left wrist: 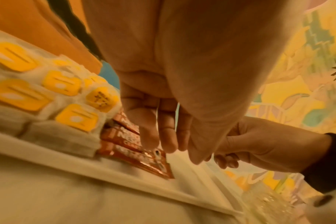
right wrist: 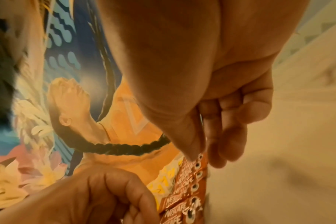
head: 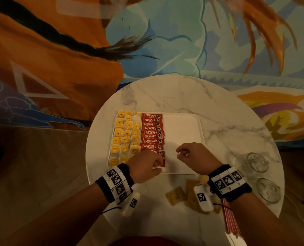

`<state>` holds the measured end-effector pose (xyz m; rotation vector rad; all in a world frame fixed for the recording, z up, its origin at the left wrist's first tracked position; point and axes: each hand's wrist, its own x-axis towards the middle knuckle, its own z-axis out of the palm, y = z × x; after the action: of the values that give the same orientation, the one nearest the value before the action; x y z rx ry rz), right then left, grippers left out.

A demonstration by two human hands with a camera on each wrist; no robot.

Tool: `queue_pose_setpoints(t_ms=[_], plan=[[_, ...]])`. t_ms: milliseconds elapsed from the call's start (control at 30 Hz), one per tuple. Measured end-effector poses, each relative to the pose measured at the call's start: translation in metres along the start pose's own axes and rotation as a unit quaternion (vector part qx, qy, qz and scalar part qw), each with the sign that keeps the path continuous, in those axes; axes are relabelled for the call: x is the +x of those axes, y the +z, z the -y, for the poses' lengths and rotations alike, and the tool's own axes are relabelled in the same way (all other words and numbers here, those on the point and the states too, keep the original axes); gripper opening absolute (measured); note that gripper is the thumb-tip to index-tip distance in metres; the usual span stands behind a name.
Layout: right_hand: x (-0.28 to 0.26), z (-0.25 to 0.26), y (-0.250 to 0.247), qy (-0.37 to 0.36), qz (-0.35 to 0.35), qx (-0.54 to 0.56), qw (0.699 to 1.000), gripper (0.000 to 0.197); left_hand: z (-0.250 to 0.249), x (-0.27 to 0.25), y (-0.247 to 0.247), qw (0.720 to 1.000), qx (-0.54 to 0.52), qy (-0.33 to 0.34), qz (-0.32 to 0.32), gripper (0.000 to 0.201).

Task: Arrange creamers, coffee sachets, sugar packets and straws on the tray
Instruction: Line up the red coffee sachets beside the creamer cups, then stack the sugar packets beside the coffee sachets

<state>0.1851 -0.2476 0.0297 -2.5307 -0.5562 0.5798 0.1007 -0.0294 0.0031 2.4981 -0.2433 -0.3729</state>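
We are finishing the column of red foil coffee sachets [head: 152, 134] on the white rectangular tray [head: 183, 128]. Our left hand [head: 146, 166] rests curled fingertips on the nearest sachet; whether it pinches it we cannot tell. Our right hand [head: 192, 155] hovers loosely curled and empty, so next we likely fetch the tan sugar packets [head: 176, 194] lying near the tray.

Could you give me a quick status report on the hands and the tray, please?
Left hand fingers on nearest Nescafe sachet; right hand loosely curled, empty. White tray: right half bare. Brown packets, straws off tray.
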Motion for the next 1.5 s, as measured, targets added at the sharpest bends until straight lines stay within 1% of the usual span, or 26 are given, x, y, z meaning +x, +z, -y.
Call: queue_pose_setpoints(t_ms=[67,167,267,367,467,533,600,733,833,900,967,1067,1167,1200,1233,1367,1500], plan=[[-0.011,-0.009,-0.009,-0.008,0.032,-0.021,0.999,0.021,-0.01,0.001,0.007,1.0,0.004,0.015,0.017,0.032],[-0.028,-0.022,-0.021,-0.01,0.077,-0.072,0.994,0.029,-0.027,0.002,0.021,0.998,0.013,0.035,0.047,0.037],[-0.045,-0.035,-0.026,-0.004,0.103,-0.115,0.988,0.034,-0.043,0.006,0.035,0.995,0.019,0.05,0.086,0.047],[-0.059,-0.049,-0.029,0.016,0.117,-0.134,0.984,0.035,-0.057,0.013,0.046,0.993,0.015,0.044,0.108,0.058],[-0.073,-0.06,-0.029,0.024,0.146,-0.161,0.976,0.034,-0.07,0.019,0.058,0.992,0.041,0.037,0.114,0.068],[-0.081,-0.064,-0.025,0.019,0.161,-0.185,0.969,0.033,-0.078,0.022,0.066,0.991,0.057,0.033,0.118,0.071],[-0.087,-0.069,-0.016,0.015,0.162,-0.211,0.964,0.032,-0.087,0.024,0.072,0.99,0.067,0.031,0.122,0.072],[-0.091,-0.082,0.003,0.005,0.139,-0.235,0.962,0.047,-0.099,0.026,0.082,0.988,0.099,0.029,0.119,0.065],[-0.093,-0.085,0.01,-0.004,0.143,-0.234,0.962,0.059,-0.106,0.025,0.085,0.99,0.087,0.021,0.114,0.049],[-0.094,-0.088,0.015,-0.016,0.134,-0.221,0.966,0.063,-0.112,0.024,0.083,0.992,0.058,0.013,0.116,0.039],[-0.094,-0.088,0.017,-0.032,0.136,-0.192,0.971,0.056,-0.114,0.024,0.083,0.993,0.016,0.0,0.117,0.031],[-0.094,-0.087,0.017,-0.052,0.139,-0.174,0.973,0.037,-0.111,0.025,0.087,0.993,-0.037,-0.024,0.112,0.014],[-0.093,-0.087,0.016,-0.063,0.138,-0.172,0.973,0.026,-0.112,0.026,0.088,0.992,-0.047,-0.058,0.105,0.023],[-0.093,-0.088,0.015,-0.064,0.137,-0.168,0.974,0.023,-0.112,0.026,0.087,0.991,-0.054,-0.069,0.101,0.018],[-0.093,-0.088,0.013,-0.066,0.132,-0.162,0.976,0.021,-0.113,0.026,0.086,0.99,-0.062,-0.08,0.098,0.012],[-0.091,-0.087,0.003,-0.082,0.107,-0.127,0.983,0.015,-0.11,0.027,0.083,0.987,-0.116,-0.093,0.065,0.016],[-0.088,-0.085,-0.012,-0.114,0.09,-0.072,0.987,0.019,-0.109,0.028,0.078,0.973,-0.203,-0.11,0.025,0.015]])
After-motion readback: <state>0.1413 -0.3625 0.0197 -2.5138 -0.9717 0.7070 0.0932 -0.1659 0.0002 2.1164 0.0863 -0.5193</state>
